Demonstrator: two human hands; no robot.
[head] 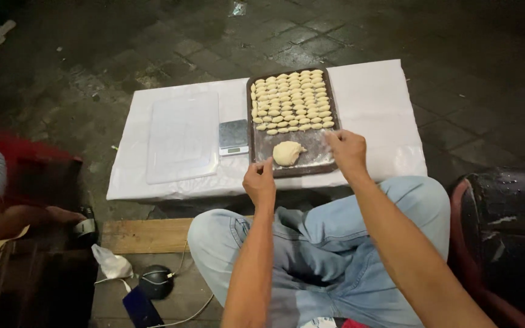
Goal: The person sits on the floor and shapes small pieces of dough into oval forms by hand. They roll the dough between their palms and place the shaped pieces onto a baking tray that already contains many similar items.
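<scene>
Item 1, left hand (259,182): I see it at the near edge of the tray (256,155), fingers curled together, fingertips at the rim just beside the dough lump. Whether it pinches a bit of dough or only the rim, I cannot tell.

Item 2, right hand (347,150): over the tray's near right corner, fingers bent downward and drawn together toward the floured surface. I cannot tell whether anything sits between the fingertips.

Item 3, dough lump (288,152): pale, rounded, lying on the bare floured near end of the tray, between my two hands, closer to the left.

Item 4, dough pieces (291,100): many small pale ovals in close rows, filling the far part of the tray, apart from the lump.

Item 5, tray: dark, rectangular, long side running away from me, on the table (378,103).

Item 6, table: low, covered in white sheet, on dark paving.

Item 7, scale (233,136): small, flat, silver top, touching or just beside the tray's left edge.

Item 8, board (182,136): white, rectangular, left of the scale.

Item 9, jeans (329,243): light blue, my crossed legs below the table.

Item 10, another person's arm (7,215): far left, striped sleeve, well apart from the table.
</scene>
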